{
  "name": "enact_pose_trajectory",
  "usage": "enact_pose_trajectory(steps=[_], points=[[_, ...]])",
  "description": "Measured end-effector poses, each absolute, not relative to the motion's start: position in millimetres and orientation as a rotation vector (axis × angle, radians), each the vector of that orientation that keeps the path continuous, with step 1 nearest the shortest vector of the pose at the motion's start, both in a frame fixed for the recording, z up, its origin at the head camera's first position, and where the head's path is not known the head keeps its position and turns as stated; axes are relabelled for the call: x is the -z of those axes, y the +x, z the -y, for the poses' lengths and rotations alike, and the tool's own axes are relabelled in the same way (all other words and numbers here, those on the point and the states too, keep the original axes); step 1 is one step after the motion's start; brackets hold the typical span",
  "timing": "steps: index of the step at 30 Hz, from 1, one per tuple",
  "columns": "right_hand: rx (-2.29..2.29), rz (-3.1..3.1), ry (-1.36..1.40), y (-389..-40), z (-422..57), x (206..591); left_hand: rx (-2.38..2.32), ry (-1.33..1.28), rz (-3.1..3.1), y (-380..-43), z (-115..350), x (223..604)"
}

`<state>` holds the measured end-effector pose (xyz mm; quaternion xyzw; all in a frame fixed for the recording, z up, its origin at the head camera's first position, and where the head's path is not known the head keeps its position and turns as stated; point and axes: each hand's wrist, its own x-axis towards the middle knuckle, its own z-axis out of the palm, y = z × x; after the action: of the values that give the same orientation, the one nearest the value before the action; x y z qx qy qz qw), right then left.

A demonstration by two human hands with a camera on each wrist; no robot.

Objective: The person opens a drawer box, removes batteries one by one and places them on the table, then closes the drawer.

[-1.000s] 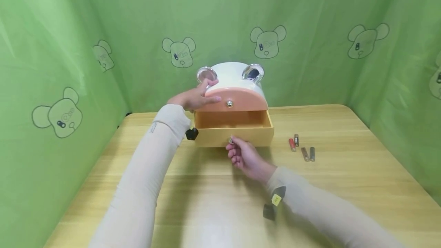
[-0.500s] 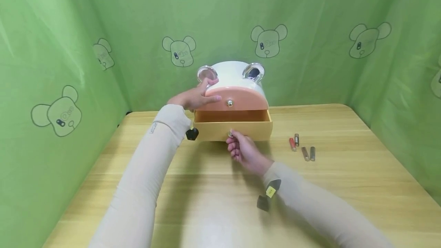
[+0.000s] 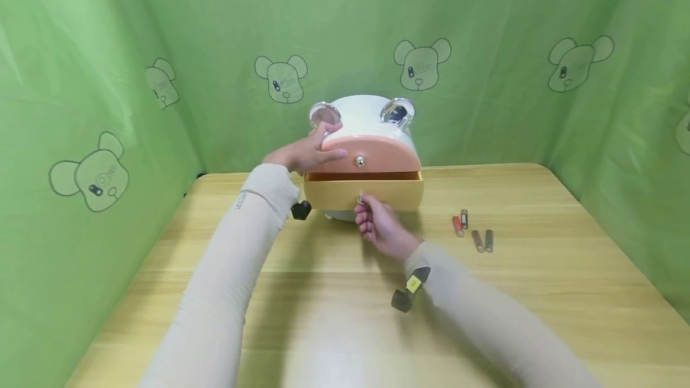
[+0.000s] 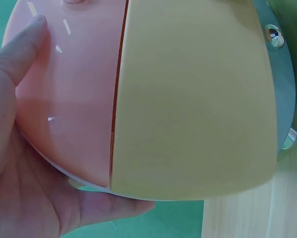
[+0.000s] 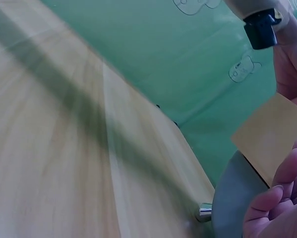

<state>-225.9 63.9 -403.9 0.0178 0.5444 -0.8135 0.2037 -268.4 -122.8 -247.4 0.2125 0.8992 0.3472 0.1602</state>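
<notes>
My right hand (image 3: 381, 227) pinches the knob (image 3: 360, 199) of the drawer (image 3: 327, 194); my left hand (image 3: 308, 151) clasps the box (image 3: 360, 114) above, one side finger (image 4: 116, 206) visible only at left wrist. The drawer protrudes less than before.

HEAD cam: above tbl (image 3: 334, 316), fwd/down, wide FOV | L WRIST cam: close-up, rolled sideways, faces cabinet front (image 4: 79, 109) | R WRIST cam: low, tilted, near drawer (image 5: 269, 136), looks across tbl twd curtain (image 5: 203, 64) | OVERLAP L/R: drawer
</notes>
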Motion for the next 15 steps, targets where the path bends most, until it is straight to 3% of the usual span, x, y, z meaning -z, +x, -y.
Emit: enact_pose_trajectory(steps=[4,11,15], points=[[2.277,-1.512,0.058,-230,-63,402,-1.009,0.598,-2.57,-266,123,246],[2.311,-1.482,0.07,-238,-60,402,-1.031,0.659,-2.609,-302,133,279],[2.32,-1.48,0.08,-240,-61,404,-1.019,0.687,-2.622,-303,132,281]])
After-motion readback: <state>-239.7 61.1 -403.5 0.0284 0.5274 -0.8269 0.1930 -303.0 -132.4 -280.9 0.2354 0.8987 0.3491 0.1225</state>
